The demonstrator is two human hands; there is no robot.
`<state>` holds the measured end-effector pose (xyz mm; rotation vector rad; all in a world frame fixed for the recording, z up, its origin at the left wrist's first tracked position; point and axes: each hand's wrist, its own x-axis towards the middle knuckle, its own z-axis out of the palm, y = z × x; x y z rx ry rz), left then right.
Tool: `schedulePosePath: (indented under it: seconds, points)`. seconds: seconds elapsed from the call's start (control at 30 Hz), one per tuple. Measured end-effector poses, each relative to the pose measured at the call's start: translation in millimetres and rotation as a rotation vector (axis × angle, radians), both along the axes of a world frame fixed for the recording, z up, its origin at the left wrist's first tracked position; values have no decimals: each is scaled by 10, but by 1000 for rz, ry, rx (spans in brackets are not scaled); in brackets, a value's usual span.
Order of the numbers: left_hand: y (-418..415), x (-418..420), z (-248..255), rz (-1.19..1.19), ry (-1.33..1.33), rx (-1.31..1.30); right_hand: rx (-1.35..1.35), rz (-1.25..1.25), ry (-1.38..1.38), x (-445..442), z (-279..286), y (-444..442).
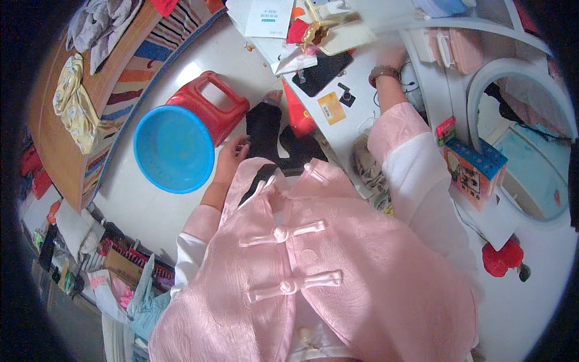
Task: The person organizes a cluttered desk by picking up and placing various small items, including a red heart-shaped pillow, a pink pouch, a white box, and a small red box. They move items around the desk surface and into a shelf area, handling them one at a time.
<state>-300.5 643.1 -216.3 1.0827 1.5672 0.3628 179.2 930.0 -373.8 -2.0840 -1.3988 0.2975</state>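
My left hand (234, 151) hangs by my dark trouser leg (263, 126), fingers loosely curled; nothing shows clearly in it. Close by are a blue plastic basin (174, 149) and a red plastic stool (212, 106). My right hand (392, 53), below a brown bracelet at the wrist, reaches over the white tabletop (357, 104). It is blurred and its fingers cannot be made out. Near it lie a black phone-like device (322, 74), a yellow card (331, 108) and a small black item (347, 98). A dark cable (409, 83) runs beside the wrist.
A round white-framed mirror (475, 108) stands at the right, near a patterned box (475, 172) and a red flower (502, 258). A pink case (459, 50) sits behind. Papers (270, 18) and a gold pouch (313, 35) crowd the table's far end. A bed edge (131, 86) borders the left.
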Motion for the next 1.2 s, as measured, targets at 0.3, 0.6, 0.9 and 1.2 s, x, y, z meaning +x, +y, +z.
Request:
schedulePosePath:
  seconds: [0.3,0.6,0.9,1.2]
  points:
    - [-7,21,-42,-62,-4,77,198,-176,744,-413,796,-125]
    - [-58,-39,-70,-22,-66,48,-431,207,-607,-338,923,98]
    - [-19,-67,-64,-75,-14,76,-193,-88,130,-346,763,134]
    - [142,-26,13,-79,-32,59,-9,-295,801,-317,661,48]
